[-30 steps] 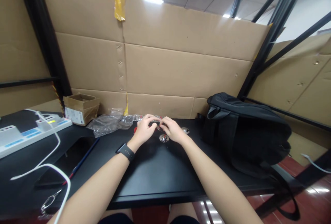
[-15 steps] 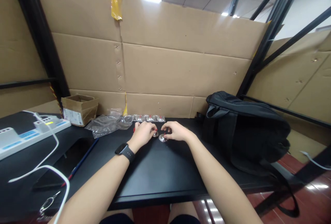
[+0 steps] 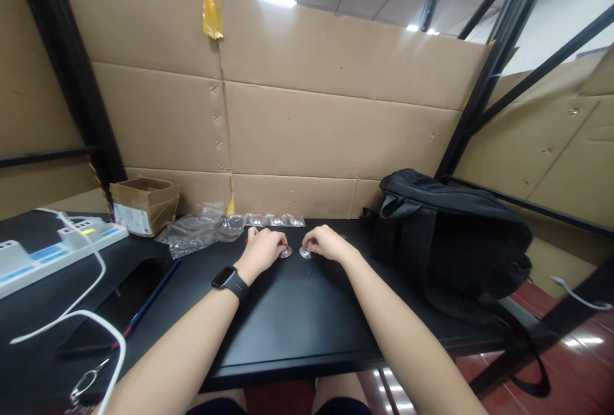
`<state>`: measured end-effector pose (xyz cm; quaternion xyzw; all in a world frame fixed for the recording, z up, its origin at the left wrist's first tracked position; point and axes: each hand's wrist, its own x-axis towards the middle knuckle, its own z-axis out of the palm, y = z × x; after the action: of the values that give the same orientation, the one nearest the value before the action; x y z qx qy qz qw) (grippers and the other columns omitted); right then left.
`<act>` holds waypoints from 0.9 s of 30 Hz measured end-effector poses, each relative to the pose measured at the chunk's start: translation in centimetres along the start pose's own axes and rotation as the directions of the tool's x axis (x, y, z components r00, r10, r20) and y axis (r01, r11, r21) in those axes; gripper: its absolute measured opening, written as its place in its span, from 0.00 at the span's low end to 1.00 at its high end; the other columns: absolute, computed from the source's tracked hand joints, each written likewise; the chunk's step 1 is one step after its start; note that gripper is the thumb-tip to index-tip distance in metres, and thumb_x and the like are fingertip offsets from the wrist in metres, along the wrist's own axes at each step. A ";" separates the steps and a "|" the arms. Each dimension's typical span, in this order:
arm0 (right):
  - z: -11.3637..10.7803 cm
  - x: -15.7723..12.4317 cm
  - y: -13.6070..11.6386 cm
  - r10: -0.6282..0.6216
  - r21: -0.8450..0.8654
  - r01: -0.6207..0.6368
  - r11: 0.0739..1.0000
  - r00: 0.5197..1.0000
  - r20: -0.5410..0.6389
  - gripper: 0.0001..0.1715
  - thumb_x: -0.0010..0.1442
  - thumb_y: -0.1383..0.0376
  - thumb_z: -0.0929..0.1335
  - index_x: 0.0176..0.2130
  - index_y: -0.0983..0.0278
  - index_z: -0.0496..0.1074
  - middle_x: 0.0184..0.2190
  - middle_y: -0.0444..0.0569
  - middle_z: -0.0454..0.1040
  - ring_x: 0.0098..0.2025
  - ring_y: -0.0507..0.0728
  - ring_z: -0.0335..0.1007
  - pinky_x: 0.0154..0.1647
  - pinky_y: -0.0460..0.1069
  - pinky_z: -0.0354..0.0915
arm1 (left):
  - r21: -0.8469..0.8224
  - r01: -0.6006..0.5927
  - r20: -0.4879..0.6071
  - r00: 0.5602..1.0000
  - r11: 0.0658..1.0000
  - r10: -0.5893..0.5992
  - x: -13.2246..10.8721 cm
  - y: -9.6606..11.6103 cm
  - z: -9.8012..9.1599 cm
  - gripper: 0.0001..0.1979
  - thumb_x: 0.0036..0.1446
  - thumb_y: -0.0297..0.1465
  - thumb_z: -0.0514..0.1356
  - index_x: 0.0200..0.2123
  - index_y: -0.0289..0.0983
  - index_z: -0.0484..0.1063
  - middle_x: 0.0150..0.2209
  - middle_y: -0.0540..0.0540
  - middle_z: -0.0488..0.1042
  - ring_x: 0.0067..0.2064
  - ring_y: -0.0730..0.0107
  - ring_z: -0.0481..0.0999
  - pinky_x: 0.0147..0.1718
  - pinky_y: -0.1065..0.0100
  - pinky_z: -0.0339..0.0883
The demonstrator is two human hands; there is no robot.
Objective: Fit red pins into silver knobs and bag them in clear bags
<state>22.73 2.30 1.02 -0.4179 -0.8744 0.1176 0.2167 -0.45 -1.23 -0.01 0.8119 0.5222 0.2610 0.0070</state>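
My left hand (image 3: 263, 249), with a dark watch (image 3: 225, 276) on its wrist, is closed in a pinch at the top of a small round silver disc (image 3: 287, 252). A bit of red shows at those fingertips, and another red spot shows by its far fingers, mostly hidden. My right hand (image 3: 326, 244) pinches the top of a second silver disc (image 3: 305, 253), just to the right of the first. Both discs are low at the black tabletop (image 3: 297, 313), a small gap between them. Behind the hands lies a row of similar discs (image 3: 275, 220) with red centres in clear wrapping.
Crumpled clear plastic bags (image 3: 192, 233) and an open cardboard box (image 3: 146, 205) stand at the back left. Nearer are a white power strip (image 3: 62, 255), a white cable (image 3: 91, 313), a phone (image 3: 125, 300) and a pen (image 3: 148, 303). A black backpack (image 3: 451, 249) fills the right side.
My right hand's fingers have closed onto the top of the right disc. The two discs are slightly further apart. My left hand keeps its pinch.
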 end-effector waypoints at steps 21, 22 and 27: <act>1.2 1.3 -3.0 0.105 0.455 0.099 0.885 0.910 -0.402 0.10 0.56 0.62 0.71 0.39 0.63 0.73 0.34 0.49 0.78 0.37 0.55 0.76 0.36 0.48 0.68 | -0.627 0.199 -0.120 0.931 0.753 -0.346 1.4 -0.4 1.4 0.12 0.57 0.41 0.62 0.38 0.40 0.77 0.37 0.44 0.83 0.42 0.58 0.81 0.45 0.61 0.69; 1.5 1.5 -3.2 0.121 0.490 0.104 0.866 0.906 -0.406 0.11 0.55 0.62 0.72 0.38 0.63 0.73 0.34 0.49 0.78 0.37 0.56 0.76 0.38 0.48 0.69 | -0.645 0.182 -0.115 0.937 0.742 -0.329 1.4 -0.3 1.6 0.12 0.57 0.40 0.62 0.38 0.40 0.77 0.37 0.44 0.83 0.42 0.59 0.82 0.45 0.62 0.69; 2.4 1.6 -3.3 0.212 0.659 0.052 0.750 0.925 -0.314 0.16 0.55 0.62 0.72 0.44 0.62 0.76 0.31 0.46 0.76 0.36 0.55 0.75 0.41 0.52 0.74 | -0.682 0.158 -0.086 0.953 0.714 -0.292 1.3 0.2 1.8 0.11 0.56 0.40 0.62 0.37 0.40 0.77 0.38 0.44 0.83 0.42 0.60 0.82 0.47 0.62 0.71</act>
<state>18.47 1.49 0.67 -0.3672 -0.7011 0.3451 0.5045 0.90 0.23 -0.97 0.6569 0.4875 0.5026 0.2797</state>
